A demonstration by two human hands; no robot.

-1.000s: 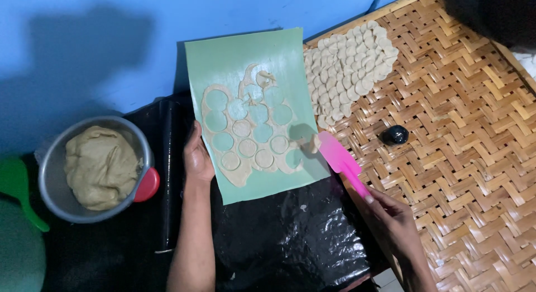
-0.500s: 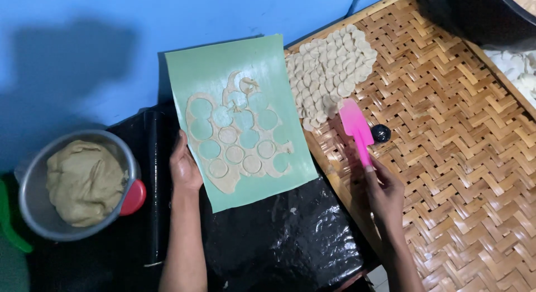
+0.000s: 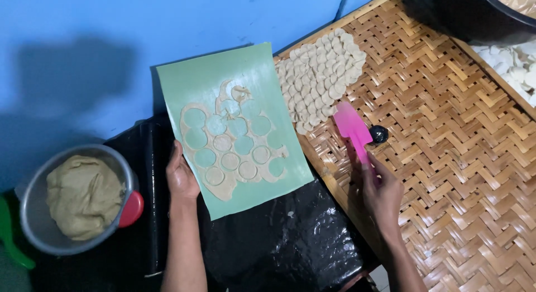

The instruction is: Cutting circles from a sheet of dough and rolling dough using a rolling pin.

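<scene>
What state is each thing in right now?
left hand: gripping the mat edge
green mat: flat, tilted
dough sheet: full of round holes, some rounds left in
right hand: holding the spatula
pink spatula: blade empty, over the woven tray
dough rounds: overlapping on woven tray
metal bowl: holds dough lump

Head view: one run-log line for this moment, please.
left hand on green mat edge | right hand holds pink scraper | over woven tray
</scene>
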